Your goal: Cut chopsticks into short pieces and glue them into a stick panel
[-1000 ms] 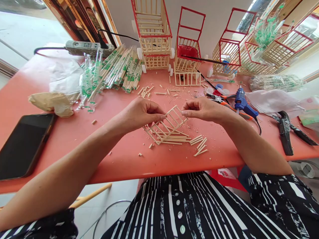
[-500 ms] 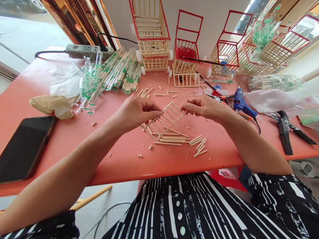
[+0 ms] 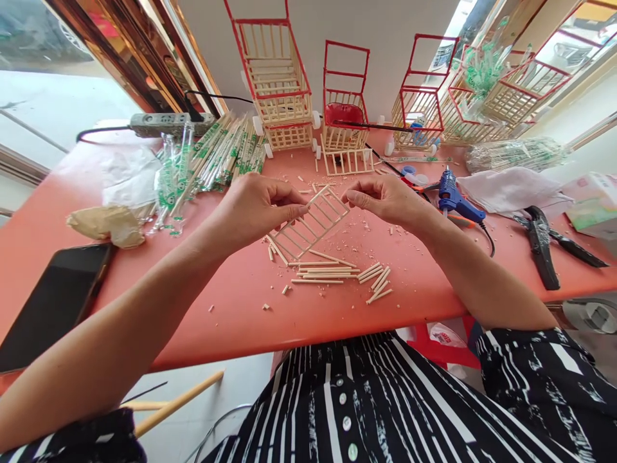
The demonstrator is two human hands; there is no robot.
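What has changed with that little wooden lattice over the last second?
Both hands, left hand and right hand, have lifted the stick lattice off the loose sticks it lay against; its near end now hangs above the red table. The grip at its upper end is unchanged. The sticks, glue gun and phone stayed put.

table [image 3: 231, 308] salmon-red | stick frame [image 3: 308, 225] pale wood | glue gun [image 3: 453, 196] blue | phone [image 3: 53, 302] black | shirt [image 3: 385, 405] black-white striped
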